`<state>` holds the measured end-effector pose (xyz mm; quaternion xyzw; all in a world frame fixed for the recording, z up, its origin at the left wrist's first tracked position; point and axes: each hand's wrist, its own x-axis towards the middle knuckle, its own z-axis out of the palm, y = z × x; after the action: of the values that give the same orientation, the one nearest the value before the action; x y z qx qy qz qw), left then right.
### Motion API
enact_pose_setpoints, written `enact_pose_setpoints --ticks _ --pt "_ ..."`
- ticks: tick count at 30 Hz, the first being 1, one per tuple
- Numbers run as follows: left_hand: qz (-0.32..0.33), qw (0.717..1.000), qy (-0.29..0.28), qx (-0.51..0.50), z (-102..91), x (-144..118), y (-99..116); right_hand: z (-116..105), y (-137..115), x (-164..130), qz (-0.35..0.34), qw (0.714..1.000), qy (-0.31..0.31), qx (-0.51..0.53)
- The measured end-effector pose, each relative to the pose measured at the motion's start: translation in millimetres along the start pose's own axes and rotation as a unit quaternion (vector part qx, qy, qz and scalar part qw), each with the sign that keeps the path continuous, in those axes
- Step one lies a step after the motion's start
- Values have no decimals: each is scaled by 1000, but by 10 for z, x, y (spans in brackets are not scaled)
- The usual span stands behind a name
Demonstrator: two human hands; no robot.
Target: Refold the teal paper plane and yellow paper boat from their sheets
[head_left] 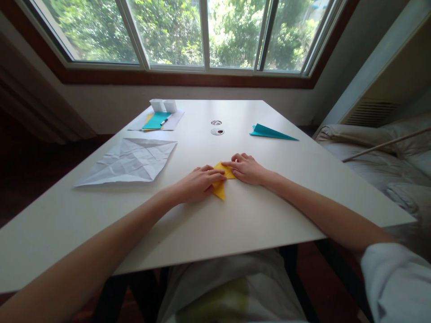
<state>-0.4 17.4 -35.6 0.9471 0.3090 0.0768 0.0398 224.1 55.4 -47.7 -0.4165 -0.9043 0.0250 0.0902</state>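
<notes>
A small folded piece of yellow paper (219,193) lies on the white table in front of me, with one pointed corner facing my body. My left hand (198,183) is closed on its left side, the fingers pressed together over the paper. From the right, my right hand (247,169) grips the upper right part, with the index finger reaching across the top edge and the other fingers bent. Both hands hold the sheet against the tabletop and cover part of its folds.
A creased white sheet (134,160) lies left on the table (269,220). Behind it are teal paper (156,120), a pen (164,121) and two white paper boxes (164,106). A teal paper plane (271,133) rests right, and two round stickers (217,131) lie mid-table.
</notes>
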Motion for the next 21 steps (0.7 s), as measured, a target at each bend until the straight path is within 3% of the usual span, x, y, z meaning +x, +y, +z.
enact_pose_setpoints --ticks 15,21 --pt "-12 1000 -13 9 -8 4 18 -112 120 -85 -5 998 -36 60" --pt "-14 1000 -17 4 0 -10 8 -190 335 -159 32 994 -59 87"
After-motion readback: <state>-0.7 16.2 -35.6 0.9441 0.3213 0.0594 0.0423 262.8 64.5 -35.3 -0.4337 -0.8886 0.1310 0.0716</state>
